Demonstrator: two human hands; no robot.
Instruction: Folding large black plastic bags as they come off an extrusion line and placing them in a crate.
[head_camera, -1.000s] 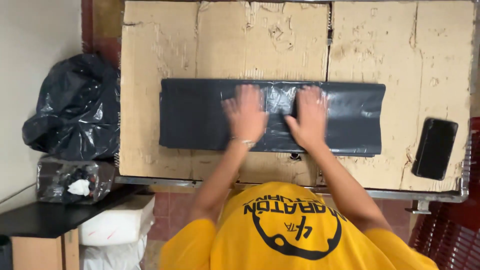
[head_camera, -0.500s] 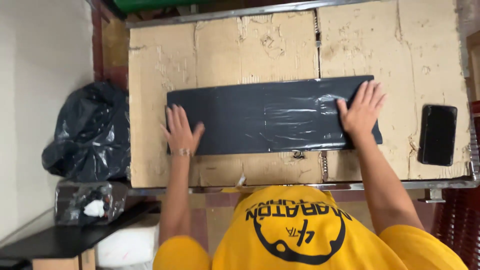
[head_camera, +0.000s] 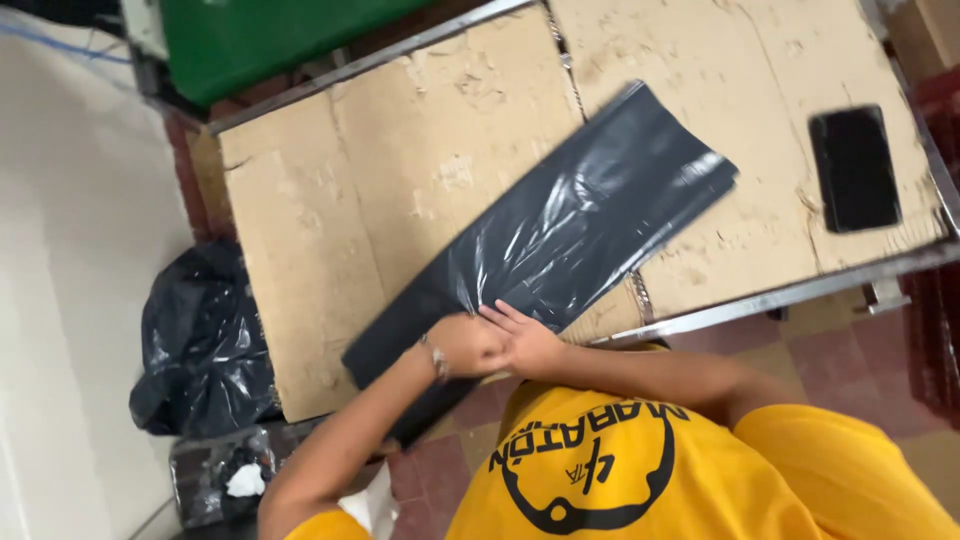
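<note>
Both hands, left hand (head_camera: 462, 345) and right hand (head_camera: 528, 340), meet at lower centre, pinching the near edge of the black plastic bag (head_camera: 560, 235), which stretches toward the upper right.

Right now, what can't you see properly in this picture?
Head view:
- Near end of the folded black plastic bag: hidden under the left hand and right hand.
- Left hand's fingers: curled under, grip unclear.
- Green bin: cut off by the top edge.
- Small clear bag by the floor: contents too small.
</note>
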